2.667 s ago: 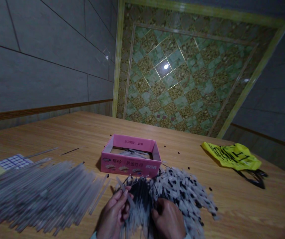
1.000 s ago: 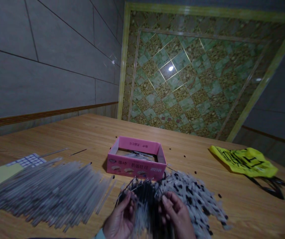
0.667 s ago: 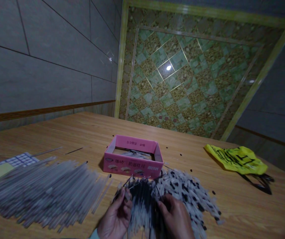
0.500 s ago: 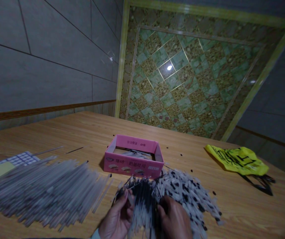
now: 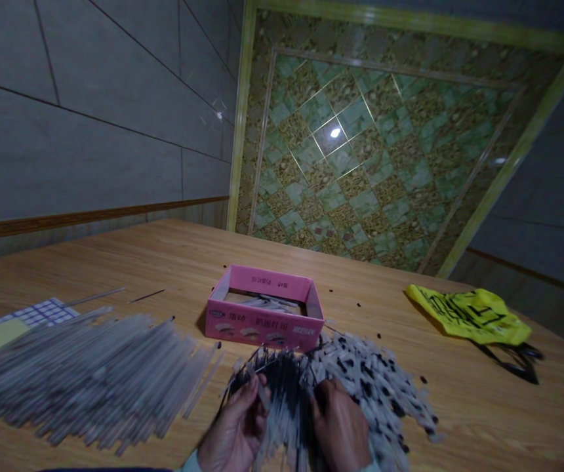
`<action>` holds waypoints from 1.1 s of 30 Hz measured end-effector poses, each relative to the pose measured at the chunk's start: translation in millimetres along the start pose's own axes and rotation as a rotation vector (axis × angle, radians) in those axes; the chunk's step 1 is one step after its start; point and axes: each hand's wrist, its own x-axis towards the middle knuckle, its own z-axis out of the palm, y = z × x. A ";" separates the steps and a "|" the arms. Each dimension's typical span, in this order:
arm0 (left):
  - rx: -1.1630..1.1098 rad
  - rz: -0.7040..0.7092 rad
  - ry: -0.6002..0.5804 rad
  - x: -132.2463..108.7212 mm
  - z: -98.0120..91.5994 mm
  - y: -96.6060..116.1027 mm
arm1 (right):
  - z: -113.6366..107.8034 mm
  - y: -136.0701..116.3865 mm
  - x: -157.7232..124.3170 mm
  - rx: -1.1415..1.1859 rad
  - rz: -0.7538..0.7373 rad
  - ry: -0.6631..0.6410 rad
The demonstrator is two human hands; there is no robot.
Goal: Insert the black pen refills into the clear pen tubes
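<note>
My left hand (image 5: 237, 426) is closed in a pinch, with a small translucent tube (image 5: 263, 395) between thumb and fingers. Beside it my right hand (image 5: 342, 423) has its fingers curled together at the edge of a heap; whatever they hold is hidden. Between both hands lies a pile of thin black-tipped sticks (image 5: 284, 383) with pale lower ends. Touching the right hand's far side is a spread of short whitish tubes with black ends (image 5: 375, 373).
A pink open box (image 5: 262, 328) with pale pieces inside stands beyond my hands. Many long translucent tubes (image 5: 100, 373) lie at left, near a checked sheet (image 5: 39, 313). A yellow bag (image 5: 469, 314) with black straps rests at right. Black bits dot the wooden table (image 5: 164, 249).
My right hand has shifted slightly up and away from me. The left hand has turned a little, its fingers still closed on the small tube. The piles and box stay put.
</note>
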 end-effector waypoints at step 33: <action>0.220 0.141 -0.042 2.3 -3.5 -3.0 | -4.1 -1.4 -4.8 0.220 -0.058 0.039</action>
